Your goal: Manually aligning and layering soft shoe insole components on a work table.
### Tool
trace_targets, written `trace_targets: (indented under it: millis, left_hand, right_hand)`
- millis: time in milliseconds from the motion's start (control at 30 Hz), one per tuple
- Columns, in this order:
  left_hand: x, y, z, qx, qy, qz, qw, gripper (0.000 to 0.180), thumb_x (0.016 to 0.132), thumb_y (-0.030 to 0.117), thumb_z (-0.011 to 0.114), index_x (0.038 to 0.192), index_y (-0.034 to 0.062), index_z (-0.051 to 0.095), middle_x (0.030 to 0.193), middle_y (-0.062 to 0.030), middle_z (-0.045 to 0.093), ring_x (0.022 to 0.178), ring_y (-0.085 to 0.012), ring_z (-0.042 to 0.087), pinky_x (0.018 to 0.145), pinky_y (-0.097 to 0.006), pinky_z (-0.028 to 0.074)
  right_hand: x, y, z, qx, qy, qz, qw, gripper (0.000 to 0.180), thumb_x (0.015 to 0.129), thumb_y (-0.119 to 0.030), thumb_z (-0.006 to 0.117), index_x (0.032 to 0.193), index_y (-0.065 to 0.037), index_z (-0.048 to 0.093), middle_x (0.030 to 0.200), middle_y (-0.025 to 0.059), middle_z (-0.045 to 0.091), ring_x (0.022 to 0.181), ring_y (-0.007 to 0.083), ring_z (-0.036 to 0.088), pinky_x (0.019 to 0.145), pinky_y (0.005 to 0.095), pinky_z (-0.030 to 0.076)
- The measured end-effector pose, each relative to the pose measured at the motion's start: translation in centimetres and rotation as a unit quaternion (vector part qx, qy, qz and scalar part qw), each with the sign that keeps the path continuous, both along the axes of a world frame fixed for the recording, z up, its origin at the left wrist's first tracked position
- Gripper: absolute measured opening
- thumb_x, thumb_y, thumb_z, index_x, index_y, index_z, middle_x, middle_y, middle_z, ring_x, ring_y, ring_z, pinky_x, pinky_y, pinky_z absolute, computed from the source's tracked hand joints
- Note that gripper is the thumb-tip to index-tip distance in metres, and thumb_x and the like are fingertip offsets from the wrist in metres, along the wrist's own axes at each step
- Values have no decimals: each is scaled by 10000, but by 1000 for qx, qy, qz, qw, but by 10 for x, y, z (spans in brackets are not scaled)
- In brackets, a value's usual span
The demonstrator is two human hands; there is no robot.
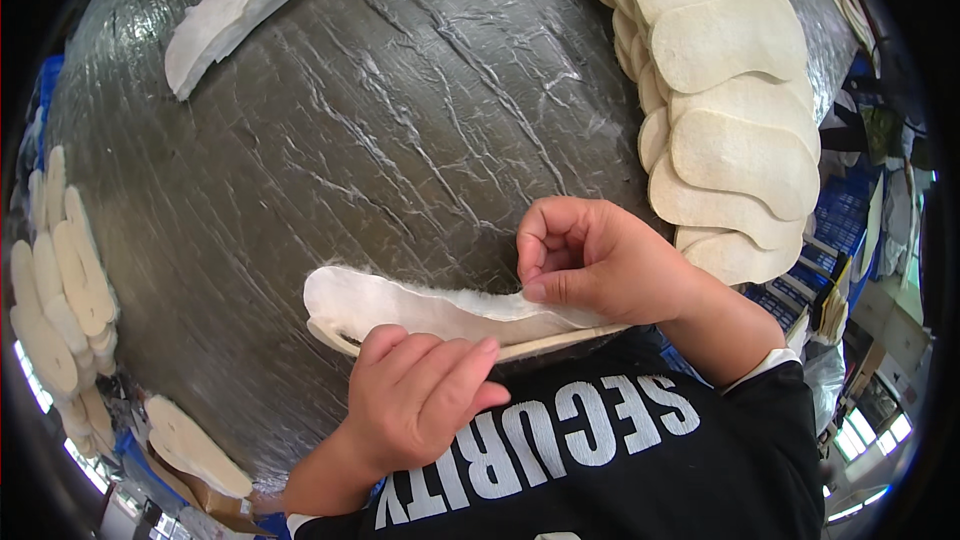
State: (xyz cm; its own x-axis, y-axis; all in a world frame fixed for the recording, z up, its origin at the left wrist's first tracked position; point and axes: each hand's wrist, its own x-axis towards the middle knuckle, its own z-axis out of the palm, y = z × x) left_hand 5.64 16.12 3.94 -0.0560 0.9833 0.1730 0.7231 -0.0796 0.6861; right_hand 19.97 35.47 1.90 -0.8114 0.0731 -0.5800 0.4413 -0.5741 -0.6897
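A: What's the main piece here?
B: A long white sole-shaped piece (380,302) with a fuzzy upper edge. It lies at the near side of the dark counter (300,170), just in front of the person, over a cream layer (560,344) that shows along its lower edge.
A: And the hands?
B: The right hand (610,260) has thumb and forefinger pinched together on the white piece's fuzzy edge, its other fingers curled. The left hand (420,395) lies across the lower edge, fingers bent; I can't tell whether it grips anything.
A: What's around them?
B: Beyond the right hand, an overlapping pile of cream soles (740,155) runs up the right side. At the far left of the counter's top lies a white stack (250,10), curved and slanting. More cream pieces (75,280) sit at the left rim, and a separate pale bundle (195,445) lies at the lower left.
A: Nearest the camera?
B: The person's black shirt (640,470), with white lettering.
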Motion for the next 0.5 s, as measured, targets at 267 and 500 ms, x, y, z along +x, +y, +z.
trace_targets:
  millis: [267,500]
  left_hand:
    - [-2,19,5,-58,-29,15,998,202,715,61,745,892,62,648,765,-13,605,629,-181,558,637,-327,368]
    - [-2,24,8,-74,-46,25,996,156,719,41,739,851,58,658,783,-46,640,632,-206,576,638,-341,380]
  right_hand:
    - [2,-4,-6,-45,1,-40,998,197,834,101,623,890,-63,530,800,-38,562,743,27,529,674,180,449]
    - [3,-7,-3,-56,8,-49,997,207,834,104,625,904,-64,526,796,-35,566,739,27,530,671,178,451]
